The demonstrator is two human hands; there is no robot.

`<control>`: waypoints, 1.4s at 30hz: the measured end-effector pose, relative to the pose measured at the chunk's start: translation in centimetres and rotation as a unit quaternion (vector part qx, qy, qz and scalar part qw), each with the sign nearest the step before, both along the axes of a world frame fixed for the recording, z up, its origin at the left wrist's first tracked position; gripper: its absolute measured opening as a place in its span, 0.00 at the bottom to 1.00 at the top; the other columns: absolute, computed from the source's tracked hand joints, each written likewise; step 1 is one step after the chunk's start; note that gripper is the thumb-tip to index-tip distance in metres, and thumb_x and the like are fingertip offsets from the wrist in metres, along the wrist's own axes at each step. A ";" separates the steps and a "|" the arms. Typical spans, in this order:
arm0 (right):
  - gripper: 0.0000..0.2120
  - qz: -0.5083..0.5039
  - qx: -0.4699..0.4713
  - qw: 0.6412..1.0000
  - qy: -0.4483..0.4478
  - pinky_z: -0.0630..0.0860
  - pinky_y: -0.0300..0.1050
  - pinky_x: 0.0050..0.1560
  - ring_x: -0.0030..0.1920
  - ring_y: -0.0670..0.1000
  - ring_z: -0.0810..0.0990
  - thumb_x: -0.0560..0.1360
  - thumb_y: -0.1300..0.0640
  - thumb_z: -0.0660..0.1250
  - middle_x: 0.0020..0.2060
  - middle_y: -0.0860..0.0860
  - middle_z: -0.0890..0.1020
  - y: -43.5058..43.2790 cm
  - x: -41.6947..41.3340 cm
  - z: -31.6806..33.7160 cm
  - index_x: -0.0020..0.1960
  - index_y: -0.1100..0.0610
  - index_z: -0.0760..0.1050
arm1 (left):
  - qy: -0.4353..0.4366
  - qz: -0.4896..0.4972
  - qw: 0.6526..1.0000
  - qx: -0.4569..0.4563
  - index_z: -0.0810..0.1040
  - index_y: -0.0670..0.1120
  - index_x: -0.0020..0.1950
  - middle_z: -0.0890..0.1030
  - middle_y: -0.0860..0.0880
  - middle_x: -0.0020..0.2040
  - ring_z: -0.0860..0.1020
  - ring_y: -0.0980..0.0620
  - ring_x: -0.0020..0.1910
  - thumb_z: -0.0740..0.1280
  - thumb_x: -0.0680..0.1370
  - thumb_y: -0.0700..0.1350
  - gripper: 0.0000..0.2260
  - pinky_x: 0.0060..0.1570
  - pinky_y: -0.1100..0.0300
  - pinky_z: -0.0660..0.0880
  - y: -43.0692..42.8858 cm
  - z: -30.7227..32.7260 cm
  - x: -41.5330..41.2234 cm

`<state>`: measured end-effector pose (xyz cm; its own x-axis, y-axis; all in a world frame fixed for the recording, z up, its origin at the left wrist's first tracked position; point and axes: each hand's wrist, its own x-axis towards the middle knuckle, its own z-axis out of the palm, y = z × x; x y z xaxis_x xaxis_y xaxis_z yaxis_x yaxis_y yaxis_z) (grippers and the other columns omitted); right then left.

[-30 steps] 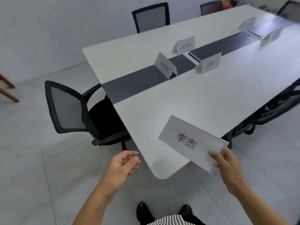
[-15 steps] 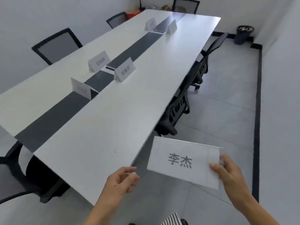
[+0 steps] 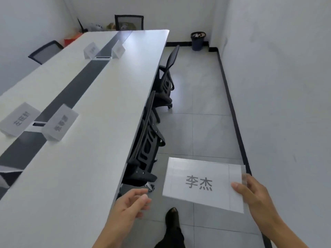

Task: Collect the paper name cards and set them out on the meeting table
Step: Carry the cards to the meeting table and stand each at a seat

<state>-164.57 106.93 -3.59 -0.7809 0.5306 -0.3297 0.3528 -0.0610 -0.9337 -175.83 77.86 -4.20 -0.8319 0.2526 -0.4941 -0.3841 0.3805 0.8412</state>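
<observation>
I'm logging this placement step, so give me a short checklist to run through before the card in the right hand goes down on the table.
1. Card held firmly: ok. The right hand has a grip on the name card at its right edge.
2. Left hand free to help: ok, open and empty.
3. Print readable and facing the holder: ok.
4. Card folded to stand like the nearest set-out card: not ok, it looks flat.
5. Bare spot on the meeting table along this side: ok.
6. Which seat this name belongs to: cannot tell.
</observation>
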 end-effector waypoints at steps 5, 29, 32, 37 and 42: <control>0.06 -0.071 0.018 0.997 0.013 0.77 0.40 0.37 0.39 0.47 0.85 0.76 0.64 0.65 0.43 0.50 0.87 5.2 -6.5 2.2 0.51 0.58 0.77 | 0.004 -0.100 0.995 0.027 0.80 0.49 0.54 0.86 0.47 0.46 0.84 0.48 0.48 0.65 0.78 0.43 0.07 0.51 0.54 0.78 7.7 1.9 -10.6; 0.04 -0.071 0.055 0.996 0.021 0.77 0.46 0.42 0.45 0.56 0.83 0.76 0.61 0.67 0.43 0.55 0.85 42.7 -43.8 2.4 0.49 0.57 0.79 | 0.033 -0.147 0.989 0.009 0.80 0.50 0.55 0.86 0.49 0.47 0.84 0.53 0.46 0.64 0.79 0.45 0.07 0.48 0.57 0.79 44.9 3.6 -48.5; 0.04 -0.058 0.049 0.997 0.029 0.77 0.47 0.43 0.47 0.57 0.83 0.76 0.59 0.67 0.43 0.53 0.85 46.6 -50.1 2.8 0.49 0.55 0.79 | 0.020 -0.120 0.993 0.011 0.80 0.48 0.54 0.86 0.48 0.46 0.84 0.51 0.45 0.67 0.77 0.47 0.08 0.45 0.59 0.78 47.3 3.1 -52.7; 0.16 -0.043 0.038 0.998 0.026 0.77 0.46 0.42 0.43 0.53 0.84 0.66 0.42 0.73 0.42 0.52 0.86 51.9 -60.7 1.3 0.46 0.52 0.81 | 0.004 -0.078 0.997 -0.001 0.81 0.48 0.53 0.86 0.47 0.45 0.84 0.48 0.44 0.67 0.77 0.46 0.06 0.44 0.57 0.77 51.6 0.1 -62.9; 0.05 -0.066 0.034 0.997 0.016 0.74 0.45 0.39 0.40 0.51 0.84 0.73 0.60 0.71 0.39 0.50 0.86 57.5 -71.4 0.7 0.49 0.57 0.79 | 0.003 -0.087 0.996 0.011 0.80 0.46 0.53 0.86 0.46 0.45 0.84 0.46 0.46 0.67 0.78 0.44 0.06 0.49 0.51 0.78 57.9 -0.3 -76.3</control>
